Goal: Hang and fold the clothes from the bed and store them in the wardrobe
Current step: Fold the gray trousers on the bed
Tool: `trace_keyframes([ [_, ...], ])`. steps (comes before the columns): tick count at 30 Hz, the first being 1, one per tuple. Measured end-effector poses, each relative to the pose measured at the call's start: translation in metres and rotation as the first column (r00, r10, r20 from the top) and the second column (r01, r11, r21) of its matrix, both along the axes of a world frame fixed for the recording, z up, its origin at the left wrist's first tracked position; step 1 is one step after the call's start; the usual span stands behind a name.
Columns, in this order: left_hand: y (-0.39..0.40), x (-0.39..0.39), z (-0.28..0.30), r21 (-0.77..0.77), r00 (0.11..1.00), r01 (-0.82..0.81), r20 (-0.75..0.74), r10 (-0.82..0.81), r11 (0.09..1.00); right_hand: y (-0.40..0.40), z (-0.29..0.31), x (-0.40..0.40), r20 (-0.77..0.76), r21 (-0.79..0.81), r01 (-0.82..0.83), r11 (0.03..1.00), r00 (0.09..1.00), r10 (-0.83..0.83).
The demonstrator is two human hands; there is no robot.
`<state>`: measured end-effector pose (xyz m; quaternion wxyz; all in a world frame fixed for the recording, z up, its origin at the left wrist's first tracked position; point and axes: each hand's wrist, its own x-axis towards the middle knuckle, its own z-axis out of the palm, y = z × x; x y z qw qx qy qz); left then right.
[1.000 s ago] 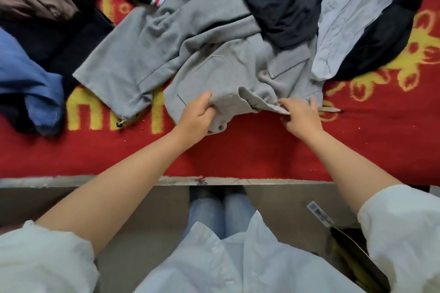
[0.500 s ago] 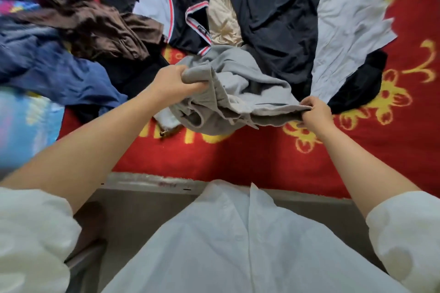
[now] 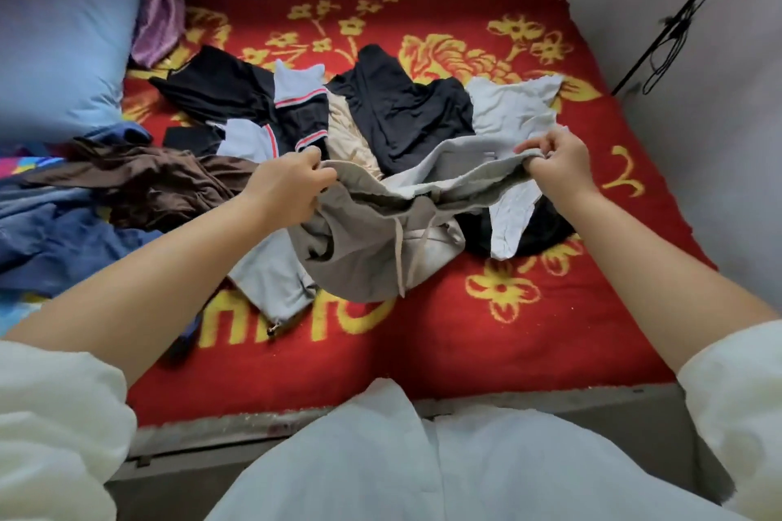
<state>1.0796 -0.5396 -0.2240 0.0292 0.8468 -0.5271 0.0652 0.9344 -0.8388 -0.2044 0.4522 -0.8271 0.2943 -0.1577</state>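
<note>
Both hands up over the bed (image 3: 486,347), each gripping one end of the grey trousers' (image 3: 372,250) waistband. Left hand (image 3: 284,186) curled tight round the left end, right hand (image 3: 557,165) pinching the right end, band stretched between them. Rest of the trousers hanging down, drawstring (image 3: 398,254) dangling, lower folds resting on the red blanket with yellow flowers. Behind the trousers, a heap on the bed: black top (image 3: 402,110), pale grey shirt (image 3: 512,106), beige cloth (image 3: 349,127) peeking between, black piece with red-and-white trim (image 3: 296,106). Off to the left, brown garment (image 3: 139,178) lying across blue jeans (image 3: 55,241). Blue pillow (image 3: 63,38) at the far left corner, purple cloth (image 3: 158,0) just beside it. White sleeves at the bottom corners.
</note>
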Motion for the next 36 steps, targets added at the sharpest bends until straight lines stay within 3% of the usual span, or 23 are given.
trace_keyframes([
  [2, 0.009, 0.004, 0.01, -0.037, 1.0, -0.005, -0.012, 0.004, 0.999, 0.004, 0.014, 0.001, 0.138, 0.022, 0.075, 0.997, 0.987, -0.077],
  [5, 0.017, 0.012, 0.035, -0.34, 0.986, -0.002, -0.158, -0.055, 0.94, 0.009, 0.023, 0.005, 0.353, -0.071, 0.143, 0.987, 0.929, -0.109],
  [7, 0.018, 0.012, 0.059, -0.506, 0.962, -0.052, -0.256, -0.092, 0.861, 0.011, 0.031, 0.007, 0.478, -0.348, 0.152, 0.925, 0.878, 0.036],
  [8, 0.019, 0.013, 0.071, -0.556, 0.949, -0.104, -0.303, -0.085, 0.824, 0.009, 0.034, 0.007, 0.483, -0.54, 0.134, 0.831, 0.858, 0.176],
  [10, 0.023, 0.018, 0.096, -0.637, 0.916, -0.225, -0.397, -0.064, 0.737, 0.001, 0.039, 0.006, 0.302, -0.841, 0.026, 0.54, 0.851, 0.429],
  [11, 0.026, 0.022, 0.105, -0.664, 0.907, -0.263, -0.417, -0.054, 0.701, -0.004, 0.038, 0.006, 0.174, -0.916, -0.055, 0.398, 0.838, 0.517],
  [12, 0.029, 0.025, 0.115, -0.677, 0.905, -0.293, -0.425, -0.033, 0.675, -0.01, 0.035, 0.007, 0.048, -0.941, -0.157, 0.299, 0.814, 0.579],
  [14, 0.032, 0.028, 0.135, -0.683, 0.908, -0.325, -0.419, 0.014, 0.654, -0.015, 0.036, 0.01, -0.186, -0.901, -0.388, 0.192, 0.747, 0.638],
  [16, 0.032, 0.027, 0.15, -0.685, 0.91, -0.34, -0.411, 0.043, 0.644, -0.013, 0.041, 0.013, -0.411, -0.826, -0.55, 0.122, 0.737, 0.537],
  [18, 0.031, 0.022, 0.157, -0.69, 0.89, -0.388, -0.453, 0.053, 0.611, -0.005, 0.041, 0.015, -0.648, -0.728, -0.683, 0.064, 0.715, 0.263],
  [19, 0.03, 0.02, 0.159, -0.699, 0.881, -0.4, -0.471, 0.04, 0.593, 0.003, 0.038, 0.014, -0.716, -0.674, -0.734, 0.084, 0.676, 0.173],
  [22, 0.02, 0.014, 0.164, -0.704, 0.843, -0.426, -0.537, -0.033, 0.568, 0.033, 0.022, 0.018, -0.703, -0.682, -0.721, 0.123, 0.693, 0.163],
  [25, 0.02, 0.013, 0.17, -0.726, 0.89, -0.375, -0.456, 0.005, 0.577, 0.036, 0.009, 0.03, -0.587, -0.737, -0.658, 0.151, 0.735, 0.34],
  [28, 0.039, 0.02, 0.175, -0.663, 0.912, -0.401, -0.355, 0.206, 0.633, 0.032, 0.034, 0.035, -0.559, -0.667, -0.731, 0.146, 0.62, 0.551],
  [30, 0.059, 0.025, 0.169, -0.594, 0.846, -0.532, -0.399, 0.354, 0.603, 0.032, 0.06, 0.031, -0.484, -0.456, -0.843, 0.285, 0.503, 0.716],
  [32, 0.077, 0.03, 0.155, -0.492, 0.765, -0.641, -0.466, 0.444, 0.589, 0.034, 0.092, 0.024, -0.336, -0.274, -0.869, 0.412, 0.488, 0.806],
  [36, 0.098, 0.03, 0.13, -0.323, 0.594, -0.742, -0.724, 0.352, 0.588, 0.026, 0.128, 0.015, -0.028, 0.106, -0.862, 0.496, 0.496, 0.868],
])
